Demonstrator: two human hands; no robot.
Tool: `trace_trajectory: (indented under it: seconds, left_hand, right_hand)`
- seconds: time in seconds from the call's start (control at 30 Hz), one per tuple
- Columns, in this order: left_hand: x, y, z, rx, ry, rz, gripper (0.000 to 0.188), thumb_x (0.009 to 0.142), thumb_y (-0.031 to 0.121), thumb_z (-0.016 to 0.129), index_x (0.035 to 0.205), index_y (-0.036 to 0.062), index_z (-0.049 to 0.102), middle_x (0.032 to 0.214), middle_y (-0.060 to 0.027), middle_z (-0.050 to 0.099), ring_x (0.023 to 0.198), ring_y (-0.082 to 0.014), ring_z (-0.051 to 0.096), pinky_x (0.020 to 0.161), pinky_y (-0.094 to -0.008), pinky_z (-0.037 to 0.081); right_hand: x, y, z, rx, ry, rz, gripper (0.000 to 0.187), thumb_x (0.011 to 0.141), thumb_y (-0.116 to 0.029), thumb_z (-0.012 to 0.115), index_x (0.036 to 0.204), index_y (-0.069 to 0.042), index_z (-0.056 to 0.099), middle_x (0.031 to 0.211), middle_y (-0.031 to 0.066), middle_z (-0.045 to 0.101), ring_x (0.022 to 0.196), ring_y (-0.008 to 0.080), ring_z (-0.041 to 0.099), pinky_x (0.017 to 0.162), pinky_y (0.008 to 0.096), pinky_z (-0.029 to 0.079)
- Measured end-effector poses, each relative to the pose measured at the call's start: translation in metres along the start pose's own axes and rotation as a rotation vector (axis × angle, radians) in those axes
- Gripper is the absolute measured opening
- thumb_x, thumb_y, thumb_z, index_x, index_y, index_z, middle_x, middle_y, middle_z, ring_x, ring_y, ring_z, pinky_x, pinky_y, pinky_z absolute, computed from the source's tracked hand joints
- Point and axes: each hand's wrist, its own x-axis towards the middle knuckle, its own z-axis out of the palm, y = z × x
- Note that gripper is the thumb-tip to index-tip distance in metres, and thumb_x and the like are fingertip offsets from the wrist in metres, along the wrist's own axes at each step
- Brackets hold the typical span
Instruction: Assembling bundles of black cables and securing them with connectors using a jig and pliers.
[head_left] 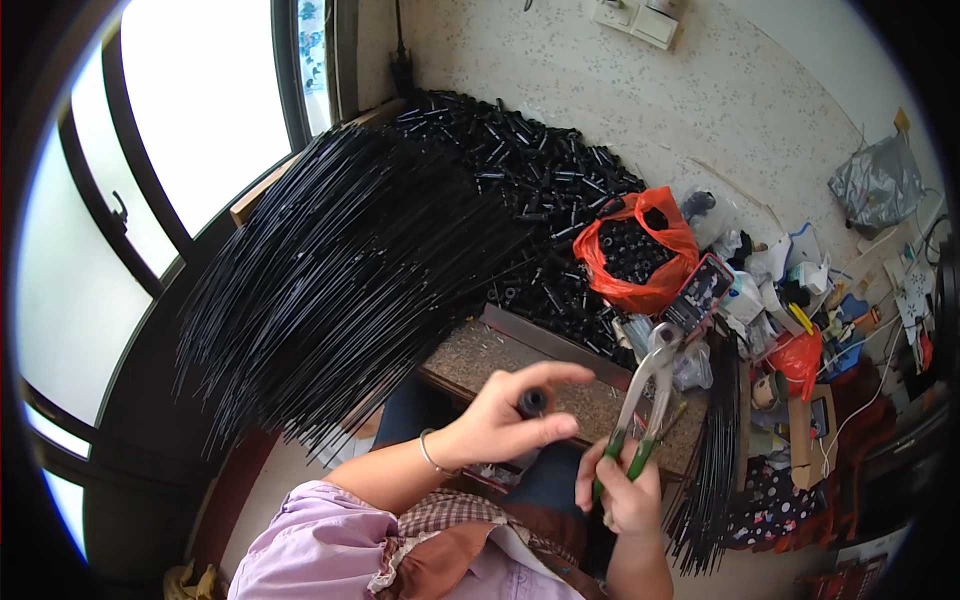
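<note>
My left hand (505, 418) is over the near edge of the work table, thumb and index finger spread apart. Its other fingers curl around a short black tube-like piece (533, 403), whose round end shows. To its right, my right hand (622, 490) grips the green handles of metal pliers (633, 397). The pliers point up and away from me, their handles a little apart. Nothing can be made out between the jaws. Beyond both hands lies a large heap of short black cylindrical pieces (540, 170).
A big bundle of long thin black rods (340, 270) fans out at left; a smaller rod bundle (712, 470) hangs at right. An orange bag (683, 237) of black pieces stands by a phone (700, 292). A metal bar (540, 340) edges the table (465, 350). Clutter fills the right.
</note>
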Motion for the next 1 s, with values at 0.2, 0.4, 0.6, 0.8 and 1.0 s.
trace_trajectory:
  seconds: [0.2, 0.4, 0.6, 0.8, 1.0]
  left_hand:
    - [-0.001, 0.000, -0.021, 0.056, 0.007, 0.080, 0.057, 0.050, 0.029, 0.073, 0.094, 0.0003, 0.050, 0.047, 0.0053, 0.037, 0.042, -0.0011, 0.031, 0.040, -0.0158, 0.022]
    - [-0.003, 0.007, -0.015, 0.132, 0.026, 0.057, 0.032, 0.058, 0.021, 0.068, 0.080, 0.0015, 0.055, 0.041, 0.0051, 0.036, 0.039, -0.0013, 0.033, 0.036, -0.0172, 0.024]
    - [-0.008, 0.003, -0.010, 0.204, 0.144, 0.082, 0.025, 0.061, 0.021, 0.064, 0.073, 0.0020, 0.054, 0.042, 0.0011, 0.041, 0.037, -0.0039, 0.037, 0.036, -0.0181, 0.026]
    - [-0.006, -0.010, -0.012, 0.252, 0.178, 0.075, 0.022, 0.061, 0.021, 0.063, 0.069, 0.0028, 0.052, 0.043, 0.0004, 0.041, 0.038, -0.0071, 0.040, 0.037, -0.0193, 0.031]
    - [-0.005, 0.015, -0.007, 0.168, 0.225, 0.070, 0.025, 0.060, 0.022, 0.064, 0.070, 0.0016, 0.053, 0.045, 0.0023, 0.040, 0.042, -0.0021, 0.036, 0.039, -0.0158, 0.026]
  right_hand:
    - [-0.022, 0.014, 0.003, -0.531, -0.266, 0.348, 0.033, 0.078, -0.011, 0.042, 0.106, 0.007, 0.038, 0.077, 0.0095, 0.053, 0.058, 0.0118, 0.051, 0.049, 0.0191, 0.039]
    - [-0.017, 0.014, -0.001, -0.012, -0.432, 0.347, 0.047, 0.079, -0.012, 0.040, 0.119, 0.002, 0.019, 0.091, 0.0194, 0.050, 0.068, 0.0201, 0.053, 0.064, 0.0282, 0.041]
    - [-0.019, -0.002, -0.001, -0.444, -0.346, 0.349, 0.040, 0.078, -0.011, 0.042, 0.113, 0.002, 0.029, 0.066, 0.0085, 0.051, 0.055, 0.0126, 0.050, 0.054, 0.0232, 0.041]
    - [-0.023, 0.011, 0.009, -0.999, -0.117, -0.028, 0.034, 0.077, -0.010, 0.044, 0.108, 0.003, 0.036, 0.061, 0.0045, 0.052, 0.050, 0.0094, 0.049, 0.050, 0.0211, 0.041]
    - [-0.017, 0.022, 0.019, -0.797, -0.048, -0.182, 0.032, 0.077, -0.012, 0.046, 0.104, 0.003, 0.039, 0.068, 0.0071, 0.053, 0.054, 0.0103, 0.051, 0.052, 0.0216, 0.042]
